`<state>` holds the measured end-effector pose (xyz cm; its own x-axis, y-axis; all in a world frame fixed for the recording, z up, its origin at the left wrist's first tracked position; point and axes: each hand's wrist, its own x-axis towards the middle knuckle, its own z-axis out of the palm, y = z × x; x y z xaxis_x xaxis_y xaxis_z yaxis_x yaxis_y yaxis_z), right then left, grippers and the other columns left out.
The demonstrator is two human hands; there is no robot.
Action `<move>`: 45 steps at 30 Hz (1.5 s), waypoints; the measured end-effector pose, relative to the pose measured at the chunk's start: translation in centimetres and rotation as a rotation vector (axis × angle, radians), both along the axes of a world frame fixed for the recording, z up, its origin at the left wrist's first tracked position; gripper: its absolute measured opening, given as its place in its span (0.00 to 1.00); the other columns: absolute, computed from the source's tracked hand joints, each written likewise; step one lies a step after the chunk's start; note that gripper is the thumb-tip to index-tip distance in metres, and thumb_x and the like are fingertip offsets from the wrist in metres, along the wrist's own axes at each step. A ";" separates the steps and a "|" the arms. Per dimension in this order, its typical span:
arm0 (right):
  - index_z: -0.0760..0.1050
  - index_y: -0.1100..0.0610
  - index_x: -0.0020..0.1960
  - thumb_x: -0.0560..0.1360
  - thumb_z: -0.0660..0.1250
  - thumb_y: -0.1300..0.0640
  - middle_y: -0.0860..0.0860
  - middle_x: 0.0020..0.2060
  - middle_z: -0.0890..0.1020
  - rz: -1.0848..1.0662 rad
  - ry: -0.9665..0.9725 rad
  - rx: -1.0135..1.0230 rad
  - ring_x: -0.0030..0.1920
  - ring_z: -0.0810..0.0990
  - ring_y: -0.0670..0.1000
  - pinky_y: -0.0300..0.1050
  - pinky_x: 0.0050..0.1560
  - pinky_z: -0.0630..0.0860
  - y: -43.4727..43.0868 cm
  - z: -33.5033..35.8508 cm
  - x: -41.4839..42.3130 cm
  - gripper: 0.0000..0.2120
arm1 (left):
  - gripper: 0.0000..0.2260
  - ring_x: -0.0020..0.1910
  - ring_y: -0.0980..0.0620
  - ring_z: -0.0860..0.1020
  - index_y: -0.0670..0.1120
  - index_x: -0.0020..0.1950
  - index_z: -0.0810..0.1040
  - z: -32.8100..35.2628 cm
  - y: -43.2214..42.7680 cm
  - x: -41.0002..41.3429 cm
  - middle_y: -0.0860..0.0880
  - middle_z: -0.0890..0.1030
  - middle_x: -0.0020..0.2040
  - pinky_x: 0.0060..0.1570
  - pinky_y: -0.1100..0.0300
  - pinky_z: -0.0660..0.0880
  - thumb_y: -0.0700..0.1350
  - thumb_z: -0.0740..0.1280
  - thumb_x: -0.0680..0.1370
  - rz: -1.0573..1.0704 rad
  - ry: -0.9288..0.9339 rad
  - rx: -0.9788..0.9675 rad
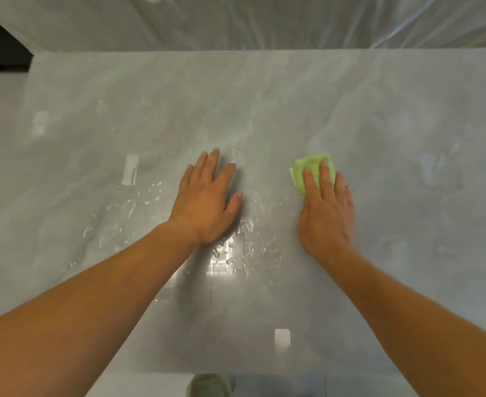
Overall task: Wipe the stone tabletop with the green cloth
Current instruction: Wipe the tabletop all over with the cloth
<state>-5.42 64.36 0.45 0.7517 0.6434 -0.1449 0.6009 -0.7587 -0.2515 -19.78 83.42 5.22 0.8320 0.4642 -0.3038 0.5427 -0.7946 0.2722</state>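
The grey stone tabletop (pixel 264 104) fills most of the head view. My right hand (pixel 326 213) lies flat with straight fingers pressing a folded green cloth (pixel 312 169) onto the stone right of centre; most of the cloth shows beyond my fingertips. My left hand (pixel 207 202) rests flat on the stone near the middle, fingers spread, holding nothing. Water droplets and wet streaks (pixel 127 207) lie left of my left hand and between my wrists.
Clear plastic sheeting (pixel 250 21) hangs behind the table's far edge. The table's left edge runs down at the upper left, with a dark gap (pixel 1 53) beyond it. A shoe (pixel 209 385) shows below the near edge.
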 end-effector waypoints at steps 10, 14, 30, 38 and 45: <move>0.54 0.47 0.79 0.81 0.55 0.57 0.51 0.81 0.50 -0.128 -0.007 0.005 0.79 0.50 0.62 0.57 0.78 0.50 11.8 -0.2 12.9 0.28 | 0.31 0.79 0.41 0.37 0.51 0.81 0.45 -2.5 12.6 9.2 0.42 0.39 0.81 0.77 0.42 0.39 0.62 0.46 0.82 -0.013 0.052 0.099; 0.53 0.48 0.80 0.80 0.54 0.57 0.52 0.81 0.49 -0.129 -0.023 0.013 0.79 0.49 0.63 0.57 0.78 0.48 19.8 0.1 15.8 0.29 | 0.30 0.80 0.40 0.39 0.54 0.81 0.46 -3.4 14.4 9.7 0.44 0.42 0.82 0.76 0.39 0.40 0.63 0.45 0.81 -0.014 0.077 0.099; 0.60 0.48 0.78 0.78 0.54 0.57 0.52 0.80 0.57 0.459 -0.001 0.035 0.78 0.56 0.62 0.59 0.77 0.54 22.3 0.1 14.2 0.28 | 0.30 0.80 0.42 0.38 0.56 0.81 0.45 -3.6 14.9 9.3 0.46 0.42 0.82 0.76 0.41 0.37 0.64 0.40 0.79 -0.018 0.037 0.075; 0.57 0.48 0.79 0.78 0.57 0.59 0.53 0.80 0.53 0.177 -0.038 0.044 0.79 0.53 0.63 0.58 0.77 0.52 23.8 0.0 12.5 0.30 | 0.30 0.80 0.45 0.38 0.52 0.81 0.53 -3.5 15.4 8.5 0.45 0.44 0.82 0.77 0.46 0.36 0.63 0.45 0.81 -0.007 -0.056 -0.016; 0.61 0.48 0.78 0.78 0.55 0.58 0.52 0.80 0.57 0.174 -0.046 0.049 0.78 0.56 0.63 0.62 0.76 0.55 19.3 -0.3 15.9 0.28 | 0.32 0.79 0.43 0.35 0.51 0.81 0.52 -2.4 12.3 5.7 0.43 0.41 0.82 0.77 0.44 0.36 0.63 0.42 0.80 0.071 0.009 -0.024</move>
<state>10.45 83.69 0.19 0.6338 0.7695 -0.0783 0.7336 -0.6301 -0.2547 -14.11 95.70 2.78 0.7945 0.5143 -0.3229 0.5998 -0.7476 0.2851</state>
